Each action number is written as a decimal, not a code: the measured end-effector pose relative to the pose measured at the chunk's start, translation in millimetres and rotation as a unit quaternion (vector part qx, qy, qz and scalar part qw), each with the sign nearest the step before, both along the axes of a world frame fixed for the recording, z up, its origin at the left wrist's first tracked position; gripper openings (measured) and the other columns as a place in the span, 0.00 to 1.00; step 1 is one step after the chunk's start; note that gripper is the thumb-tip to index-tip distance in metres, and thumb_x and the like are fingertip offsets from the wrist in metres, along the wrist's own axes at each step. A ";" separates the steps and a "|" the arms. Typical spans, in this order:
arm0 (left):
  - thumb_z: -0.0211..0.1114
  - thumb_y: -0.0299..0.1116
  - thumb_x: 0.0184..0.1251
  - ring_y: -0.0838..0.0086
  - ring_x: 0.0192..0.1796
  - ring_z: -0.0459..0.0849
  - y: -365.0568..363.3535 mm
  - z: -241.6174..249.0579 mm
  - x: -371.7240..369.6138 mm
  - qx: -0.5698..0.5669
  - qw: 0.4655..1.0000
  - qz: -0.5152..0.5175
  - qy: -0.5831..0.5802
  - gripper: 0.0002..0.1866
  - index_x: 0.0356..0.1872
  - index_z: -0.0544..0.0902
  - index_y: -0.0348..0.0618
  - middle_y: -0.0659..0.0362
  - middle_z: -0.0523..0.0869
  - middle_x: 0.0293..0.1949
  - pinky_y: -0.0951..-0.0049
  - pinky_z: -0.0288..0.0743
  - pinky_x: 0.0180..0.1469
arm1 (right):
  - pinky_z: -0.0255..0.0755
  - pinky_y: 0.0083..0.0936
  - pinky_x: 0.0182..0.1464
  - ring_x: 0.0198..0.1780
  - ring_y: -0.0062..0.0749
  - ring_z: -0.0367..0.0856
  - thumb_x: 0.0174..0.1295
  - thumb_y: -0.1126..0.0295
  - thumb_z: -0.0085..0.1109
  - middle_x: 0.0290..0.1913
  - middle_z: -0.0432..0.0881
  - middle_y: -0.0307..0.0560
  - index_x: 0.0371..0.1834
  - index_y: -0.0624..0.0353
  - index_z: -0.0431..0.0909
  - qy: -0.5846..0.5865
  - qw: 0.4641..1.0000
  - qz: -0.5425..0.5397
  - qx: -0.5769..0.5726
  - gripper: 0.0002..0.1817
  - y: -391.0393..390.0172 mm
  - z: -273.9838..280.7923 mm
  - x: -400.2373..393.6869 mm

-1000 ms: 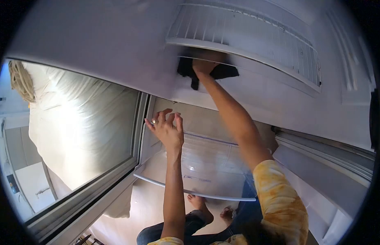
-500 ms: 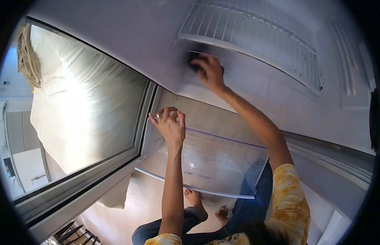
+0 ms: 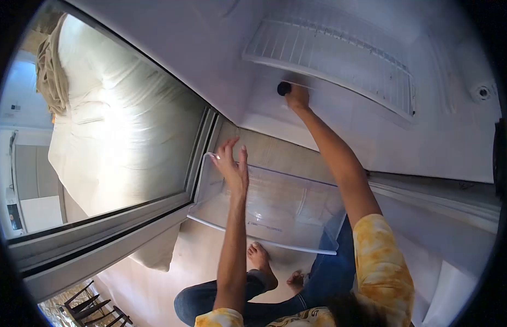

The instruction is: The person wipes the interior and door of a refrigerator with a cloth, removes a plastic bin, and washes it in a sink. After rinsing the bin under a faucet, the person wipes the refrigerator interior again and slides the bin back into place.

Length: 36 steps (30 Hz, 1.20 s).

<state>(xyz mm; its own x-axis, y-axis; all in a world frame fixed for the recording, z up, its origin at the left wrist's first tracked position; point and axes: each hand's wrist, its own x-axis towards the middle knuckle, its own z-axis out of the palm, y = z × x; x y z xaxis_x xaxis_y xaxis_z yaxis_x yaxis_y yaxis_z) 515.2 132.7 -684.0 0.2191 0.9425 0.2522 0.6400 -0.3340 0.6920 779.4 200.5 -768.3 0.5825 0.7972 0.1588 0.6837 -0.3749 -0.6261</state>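
Note:
My right hand (image 3: 298, 98) is inside the white compartment, below the wire shelf (image 3: 330, 52). Its fingers are closed on a small black object (image 3: 284, 88), which lies near the compartment's inner wall. My left hand (image 3: 230, 165) is raised with fingers apart at the upper left corner of a clear plastic drawer (image 3: 281, 204); it holds nothing, though a fingertip is close to the drawer's rim. The drawer rests tilted over the floor and my leg, with its white front edge toward me.
An open door with a dark seal (image 3: 109, 240) stands at the left. Behind it is a large pale covered bundle (image 3: 112, 125). A dark chair (image 3: 90, 308) is at the bottom left. My bare feet (image 3: 259, 256) are on the floor below the drawer.
My right hand has shifted a little right and down, and the black object shows more clearly at its fingers. My left hand's fingers have spread. The whole view has shifted slightly.

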 end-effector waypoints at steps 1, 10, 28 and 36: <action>0.53 0.48 0.66 0.66 0.60 0.68 -8.6 5.6 3.3 -0.080 0.991 -0.013 -0.105 0.18 0.51 0.78 0.52 0.59 0.77 0.52 0.48 0.39 0.68 | 0.69 0.33 0.52 0.50 0.48 0.75 0.46 0.80 0.56 0.47 0.79 0.49 0.47 0.49 0.78 0.048 0.996 -0.063 0.045 0.22 -4.0 5.4 -0.1; 0.54 0.61 0.60 0.65 0.68 0.59 -77.5 55.2 33.7 -0.419 0.739 -0.037 -0.527 0.40 0.69 0.57 0.50 0.53 0.64 0.64 0.58 0.51 0.66 | 0.66 0.39 0.57 0.55 0.51 0.70 0.39 0.84 0.59 0.50 0.72 0.59 0.67 0.53 0.55 0.279 0.950 0.116 0.076 0.45 -186.7 177.3 -132.0; 0.66 0.28 0.48 0.80 0.31 0.78 -135.4 -0.4 -9.3 -0.452 0.829 -0.050 -0.326 0.15 0.40 0.80 0.38 0.59 0.81 0.31 0.80 0.72 0.32 | 0.68 0.42 0.58 0.55 0.36 0.73 0.49 0.63 0.70 0.51 0.76 0.45 0.51 0.55 0.71 0.888 0.433 0.127 -0.089 0.26 -259.2 46.1 -156.4; 0.66 0.39 0.60 0.78 0.29 0.79 -113.3 27.1 -17.7 -0.471 0.776 -0.118 -0.402 0.17 0.43 0.75 0.39 0.62 0.77 0.24 0.75 0.76 0.29 | 0.76 0.24 0.27 0.35 0.32 0.82 0.44 0.77 0.69 0.34 0.80 0.46 0.30 0.60 0.76 0.673 0.622 0.280 -0.285 0.11 -212.2 94.2 -148.4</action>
<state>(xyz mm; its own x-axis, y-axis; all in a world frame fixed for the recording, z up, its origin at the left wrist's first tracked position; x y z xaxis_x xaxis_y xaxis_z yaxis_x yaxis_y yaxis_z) 497.6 19.4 -656.9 0.5428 0.7491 -0.3798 -0.1279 0.5206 0.8441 631.0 -11.7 -674.0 -0.5132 0.6388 -0.5732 -0.1940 -0.7369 -0.6475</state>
